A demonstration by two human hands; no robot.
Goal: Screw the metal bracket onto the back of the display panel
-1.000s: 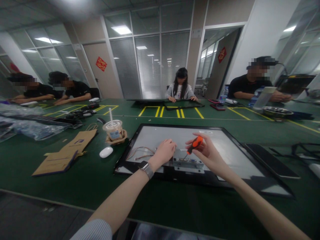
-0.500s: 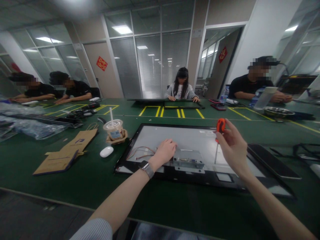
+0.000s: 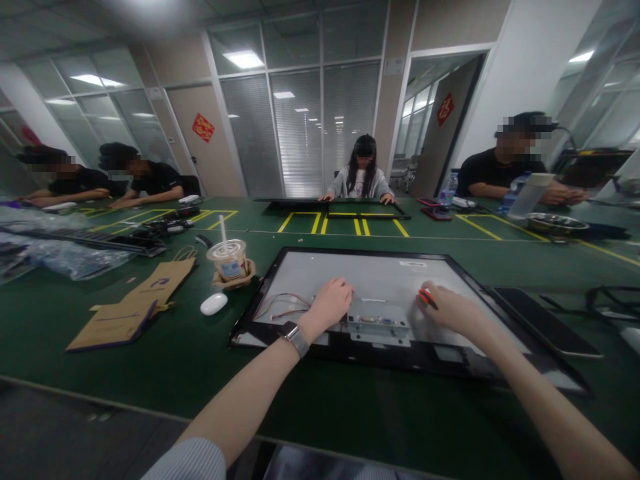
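Observation:
A flat display panel point(image 3: 300, 273) with a black frame and a pale grey back lies before me. My left hand point(image 3: 330, 301) rests on it, fingers bent and close together at the left edge of a metal bracket point(image 3: 377, 327) with connector ports. Whatever may be under those fingertips is hidden. To the right of the bracket, my right hand point(image 3: 453, 310) is closed round a screwdriver point(image 3: 428, 299) with an orange and black handle, now low over the panel. Its shaft is not clearly visible. Thin cables point(image 3: 287, 301) lie left of my left hand.
To the left are a lidded drink cup point(image 3: 230, 263) in a cardboard holder, a white mouse-like case point(image 3: 214, 304) and brown paper bags point(image 3: 125, 313). A dark flat slab point(image 3: 547, 321) lies right of the panel. Across the green table point(image 3: 350, 413) a person point(image 3: 363, 173) handles a black frame.
My right hand has tipped the screwdriver over from upright and moved down and slightly left with it. My left hand stays in place.

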